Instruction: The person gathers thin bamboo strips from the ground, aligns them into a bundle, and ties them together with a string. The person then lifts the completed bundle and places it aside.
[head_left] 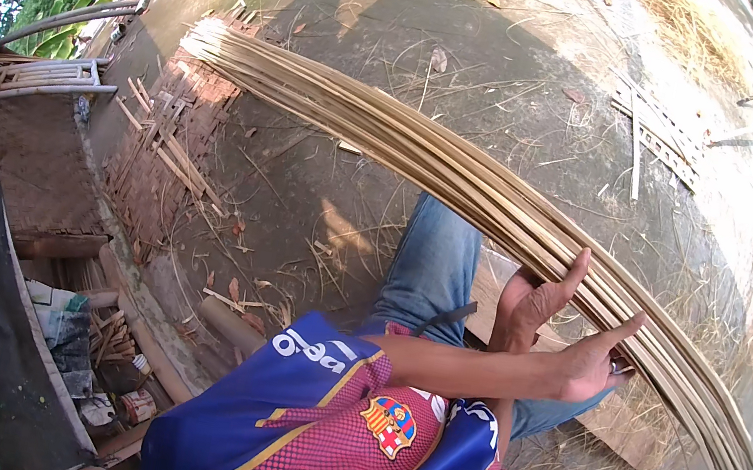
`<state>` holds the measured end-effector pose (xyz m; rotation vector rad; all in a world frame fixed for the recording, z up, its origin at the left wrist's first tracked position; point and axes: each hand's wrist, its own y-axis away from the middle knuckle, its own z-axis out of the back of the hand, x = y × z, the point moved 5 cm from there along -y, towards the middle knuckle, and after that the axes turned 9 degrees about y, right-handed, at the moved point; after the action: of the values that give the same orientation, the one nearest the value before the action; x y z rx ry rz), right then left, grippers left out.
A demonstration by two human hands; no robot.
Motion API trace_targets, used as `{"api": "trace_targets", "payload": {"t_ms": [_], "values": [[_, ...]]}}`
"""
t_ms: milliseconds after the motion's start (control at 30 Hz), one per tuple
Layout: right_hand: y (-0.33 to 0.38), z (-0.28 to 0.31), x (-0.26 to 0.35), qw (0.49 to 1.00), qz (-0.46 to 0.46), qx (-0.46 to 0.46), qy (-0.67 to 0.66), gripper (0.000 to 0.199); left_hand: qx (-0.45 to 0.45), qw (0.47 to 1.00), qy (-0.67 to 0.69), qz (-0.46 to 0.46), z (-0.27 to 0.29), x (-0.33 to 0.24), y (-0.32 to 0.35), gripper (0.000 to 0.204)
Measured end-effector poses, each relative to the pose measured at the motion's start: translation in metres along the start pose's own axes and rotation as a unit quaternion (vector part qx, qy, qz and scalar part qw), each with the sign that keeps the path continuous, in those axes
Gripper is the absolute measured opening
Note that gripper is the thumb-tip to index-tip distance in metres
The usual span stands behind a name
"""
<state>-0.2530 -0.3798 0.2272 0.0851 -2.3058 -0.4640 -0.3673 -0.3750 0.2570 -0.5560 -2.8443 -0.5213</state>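
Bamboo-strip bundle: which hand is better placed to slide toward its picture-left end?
Probably the right hand: it holds the bamboo-strip bundle nearer that end; the left hand is farther off, its forearm crossing over.

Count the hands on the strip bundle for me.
2: the left hand, gripping nearer the bundle's right end in the picture, and the right hand, just left of it, arms crossed. Some fingers are hidden by the strips; no other hand shows.

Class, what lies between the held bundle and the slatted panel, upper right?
In the head view, straw-littered ground and one end of a pale strip separate the bundle from the panel.
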Motion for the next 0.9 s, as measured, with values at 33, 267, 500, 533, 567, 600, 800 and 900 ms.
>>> {"api": "trace_targets", "payload": {"t_ms": [33,267,500,533,567,600,800,900], "values": [[-0.006,0.010,0.007,1.000,0.000,-0.002,-0.012,0.041,-0.007,0.995,-0.062,0.072,-0.002,0.001,0.018,0.074],[-0.043,0.070,0.098,0.993,0.093,-0.066,0.032,0.028,0.088,0.853,-0.513,0.035,0.054,-0.249,0.187,0.041],[-0.025,0.101,0.182,0.964,0.192,-0.118,0.141,0.036,-0.525,0.398,-0.532,-0.532,0.279,-0.536,0.322,0.037],[-0.022,0.103,0.191,0.962,0.202,-0.127,0.133,0.037,-0.487,0.324,-0.553,-0.594,0.284,-0.557,0.319,0.038],[-0.022,0.106,0.198,0.962,0.202,-0.123,0.137,0.037,-0.451,0.244,-0.565,-0.647,0.289,-0.567,0.323,0.040],[-0.014,0.110,0.205,0.957,0.218,-0.131,0.142,0.037,-0.401,0.181,-0.636,-0.634,0.279,-0.572,0.301,0.040],[0.021,0.122,0.224,0.939,0.264,-0.154,0.157,0.037,-0.397,0.185,-0.727,-0.529,0.267,-0.579,0.254,0.040],[0.023,0.123,0.223,0.938,0.267,-0.156,0.159,0.034,-0.430,0.229,-0.728,-0.481,0.266,-0.577,0.252,0.040]]}}
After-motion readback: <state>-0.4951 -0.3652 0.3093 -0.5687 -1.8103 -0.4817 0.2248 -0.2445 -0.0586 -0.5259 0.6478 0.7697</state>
